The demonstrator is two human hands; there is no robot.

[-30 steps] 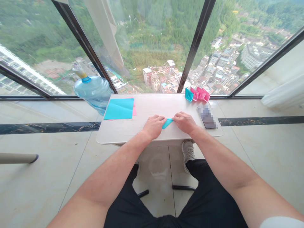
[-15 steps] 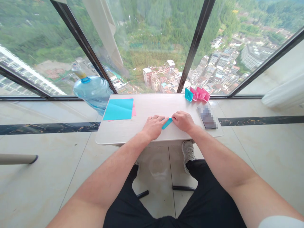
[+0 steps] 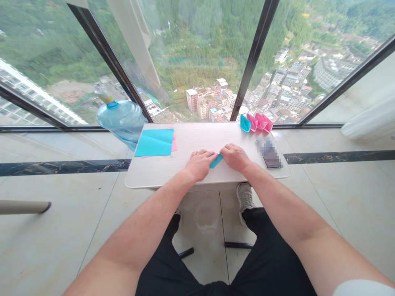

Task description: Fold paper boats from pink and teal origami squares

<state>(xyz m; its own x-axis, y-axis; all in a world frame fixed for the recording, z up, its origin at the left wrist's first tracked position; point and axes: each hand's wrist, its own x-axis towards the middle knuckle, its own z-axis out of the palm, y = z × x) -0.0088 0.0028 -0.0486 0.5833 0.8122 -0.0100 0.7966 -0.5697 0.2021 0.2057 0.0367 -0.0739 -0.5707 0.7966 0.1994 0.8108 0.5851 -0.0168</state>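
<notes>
A small folded piece of blue paper [image 3: 216,160] lies on the light wooden table [image 3: 160,172] between my hands. My left hand [image 3: 200,163] rests on its left end, fingers curled down onto it. My right hand [image 3: 235,157] presses on its right end, fingers bent and closed over the paper. Only a narrow blue strip shows between the two hands.
A stack of blue and pink paper sheets [image 3: 154,142] lies at the table's back left. Several folded blue and pink paper pieces [image 3: 256,122] stand at the back right, a phone [image 3: 269,152] beside them. A large water bottle [image 3: 121,120] stands left of the table by the window.
My two hands have drawn closer together over the blue paper, so less of it shows than a second ago.
</notes>
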